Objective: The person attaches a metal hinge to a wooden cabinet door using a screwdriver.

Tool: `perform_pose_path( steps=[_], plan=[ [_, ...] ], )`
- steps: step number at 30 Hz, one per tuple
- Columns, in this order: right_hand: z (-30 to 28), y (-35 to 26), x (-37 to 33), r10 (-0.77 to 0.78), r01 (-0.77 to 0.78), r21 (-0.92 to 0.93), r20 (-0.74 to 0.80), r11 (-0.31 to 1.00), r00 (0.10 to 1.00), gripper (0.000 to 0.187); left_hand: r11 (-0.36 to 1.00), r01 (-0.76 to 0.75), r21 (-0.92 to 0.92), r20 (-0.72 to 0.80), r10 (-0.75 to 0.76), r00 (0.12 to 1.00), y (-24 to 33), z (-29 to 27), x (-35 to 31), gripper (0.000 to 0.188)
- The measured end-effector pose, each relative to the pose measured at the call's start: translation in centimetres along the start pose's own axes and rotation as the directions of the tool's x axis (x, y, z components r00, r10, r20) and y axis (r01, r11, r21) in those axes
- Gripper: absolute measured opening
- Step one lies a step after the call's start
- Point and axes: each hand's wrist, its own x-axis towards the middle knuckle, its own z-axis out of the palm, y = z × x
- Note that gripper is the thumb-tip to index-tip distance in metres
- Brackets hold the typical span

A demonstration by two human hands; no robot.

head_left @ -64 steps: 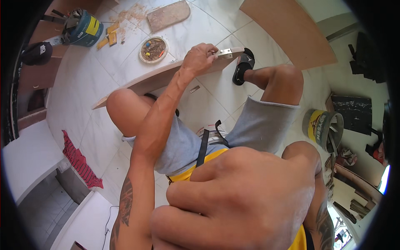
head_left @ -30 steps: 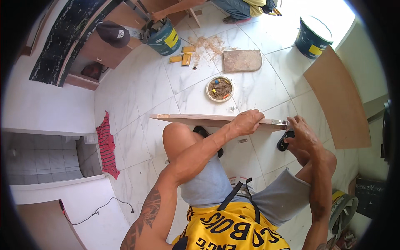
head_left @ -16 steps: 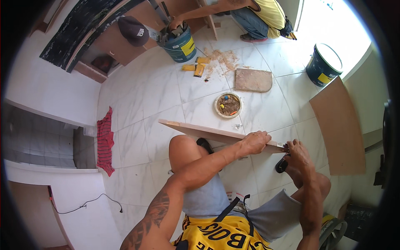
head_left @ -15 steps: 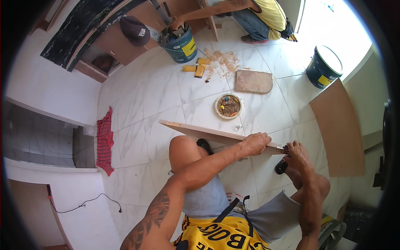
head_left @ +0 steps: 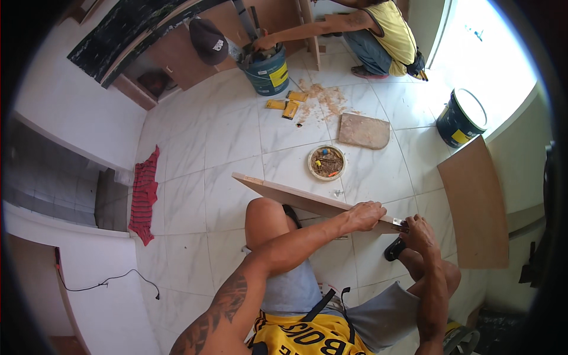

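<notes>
A long wooden board [head_left: 296, 197] stands on edge across my knees, its far-left end tilted away. My left hand [head_left: 365, 217] is closed over its top edge near the right end. At that end a small metal hinge [head_left: 400, 224] is fixed to the board. My right hand [head_left: 420, 234] pinches at the hinge with curled fingers that hide part of it. Beyond the board, a round tub [head_left: 326, 163] holds many small screws and a few blue, yellow and orange bits.
A co-worker [head_left: 378, 38] squats at the back, one hand in a tool bucket [head_left: 267, 74]. Yellow packs [head_left: 290, 109], sawdust [head_left: 325, 99] and a wooden offcut [head_left: 364, 130] lie on the tiles. A dark bucket [head_left: 461, 118] and a leaning panel [head_left: 476, 204] stand right; a red striped cloth [head_left: 144, 195] lies left.
The view has tilted slightly, so the room sits lower in the picture. My hands keep their places on the board and hinge, with the right fingers shifted slightly.
</notes>
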Motion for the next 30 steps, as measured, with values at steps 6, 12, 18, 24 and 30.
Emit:
perform_pose_path(
  steps=[6,12,18,24,30],
  plan=[
    [-0.3,-0.2,0.2,0.016,-0.016,-0.004,0.009,1.000,1.000,0.044,1.000,0.016,0.011,0.008,-0.016,1.000,0.0,0.1,0.2,0.019],
    [-0.4,0.1,0.1,-0.005,0.005,0.009,-0.001,1.000,1.000,0.044,0.999,0.017,0.042,0.019,-0.018,1.000,0.0,0.4,0.5,0.019],
    [-0.6,-0.1,0.0,-0.005,0.005,0.046,-0.011,0.999,1.000,0.041,1.000,0.011,-0.007,0.073,-0.010,0.997,-0.1,-0.5,0.5,0.028],
    [-0.6,-0.4,0.0,0.005,-0.005,0.047,0.005,0.999,1.000,0.040,0.994,0.104,0.039,0.226,-0.110,0.968,-0.1,-2.3,0.6,0.033],
    [-0.8,-0.3,-0.3,0.021,-0.022,0.038,0.019,0.999,1.000,0.042,0.991,0.134,-0.022,0.329,-0.119,0.937,1.8,-5.6,0.5,0.039]
  ],
)
